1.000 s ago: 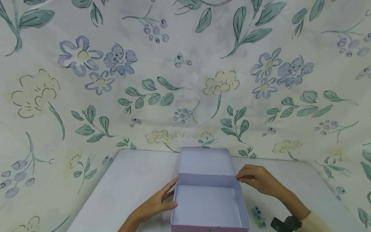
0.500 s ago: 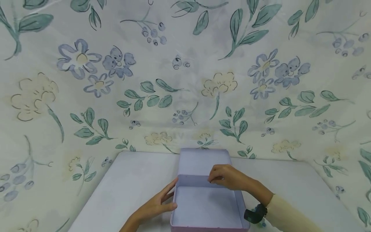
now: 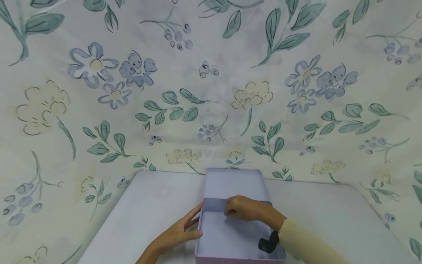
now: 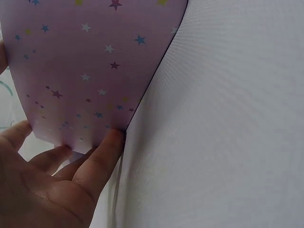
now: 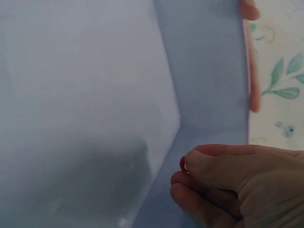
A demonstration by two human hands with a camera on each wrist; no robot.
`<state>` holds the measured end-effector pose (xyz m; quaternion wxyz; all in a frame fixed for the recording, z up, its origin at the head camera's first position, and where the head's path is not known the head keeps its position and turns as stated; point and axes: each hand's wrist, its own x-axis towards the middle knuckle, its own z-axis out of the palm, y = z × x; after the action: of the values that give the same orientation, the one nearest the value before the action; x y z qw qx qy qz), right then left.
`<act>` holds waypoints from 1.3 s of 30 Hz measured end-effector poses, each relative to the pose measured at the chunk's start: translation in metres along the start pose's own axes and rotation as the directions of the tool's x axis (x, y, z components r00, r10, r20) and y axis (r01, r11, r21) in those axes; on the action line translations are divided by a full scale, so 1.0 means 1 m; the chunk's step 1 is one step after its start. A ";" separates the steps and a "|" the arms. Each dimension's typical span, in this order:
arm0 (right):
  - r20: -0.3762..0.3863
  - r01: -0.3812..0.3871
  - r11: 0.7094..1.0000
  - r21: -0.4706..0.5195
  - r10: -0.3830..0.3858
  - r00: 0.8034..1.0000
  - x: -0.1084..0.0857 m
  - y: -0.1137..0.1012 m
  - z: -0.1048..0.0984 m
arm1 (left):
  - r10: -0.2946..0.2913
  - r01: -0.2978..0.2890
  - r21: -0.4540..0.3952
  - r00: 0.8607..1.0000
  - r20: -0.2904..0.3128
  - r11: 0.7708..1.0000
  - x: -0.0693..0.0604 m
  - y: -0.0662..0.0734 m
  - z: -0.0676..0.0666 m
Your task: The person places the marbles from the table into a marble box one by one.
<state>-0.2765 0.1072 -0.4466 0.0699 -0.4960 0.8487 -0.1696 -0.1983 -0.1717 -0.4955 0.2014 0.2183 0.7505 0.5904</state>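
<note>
An open box (image 3: pixel 227 238) with a pale lilac inside stands on the white table, its lid (image 3: pixel 234 183) laid back behind it. In the left wrist view the box's outer wall (image 4: pixel 80 66) is pink with coloured stars. My left hand (image 3: pixel 174 233) rests against that left wall, fingers extended and fingertips touching it. Over the inside of the box, near its back wall, is my right hand (image 3: pixel 245 208). Its thumb and forefinger pinch a small dark red rounded thing (image 5: pixel 182 164). Mostly hidden by the fingers, its kind cannot be told.
White table (image 3: pixel 316 205) surface extends on both sides of the box. A floral cloth (image 3: pixel 211 110) rises behind it. A dark wrist device (image 3: pixel 268 242) on my right arm hangs over the box's right wall. My right sleeve (image 3: pixel 306 242) covers the area right of the box.
My right hand has moved left from the box's back right corner to over its inside. The small blue and green pieces beside the box are now mostly covered by the sleeve. My left hand stays put.
</note>
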 end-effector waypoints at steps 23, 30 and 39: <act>0.066 -0.052 0.998 -0.039 0.055 0.996 0.002 -0.003 0.020 | 0.040 -0.039 -0.004 0.999 0.030 0.999 -0.001 -0.002 -0.001; 0.069 -0.107 0.994 -0.024 0.108 0.992 0.002 -0.003 0.017 | 0.055 -0.055 0.005 0.998 0.032 0.998 -0.001 0.000 -0.002; 0.074 -0.133 0.990 0.041 0.130 0.989 -0.006 -0.003 0.001 | 0.037 -0.036 -0.032 0.999 0.038 0.999 0.000 -0.002 -0.002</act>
<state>-0.2705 0.1105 -0.4466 0.1223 -0.4428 0.8725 -0.1664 -0.1993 -0.1739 -0.4972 0.2085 0.2403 0.7329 0.6014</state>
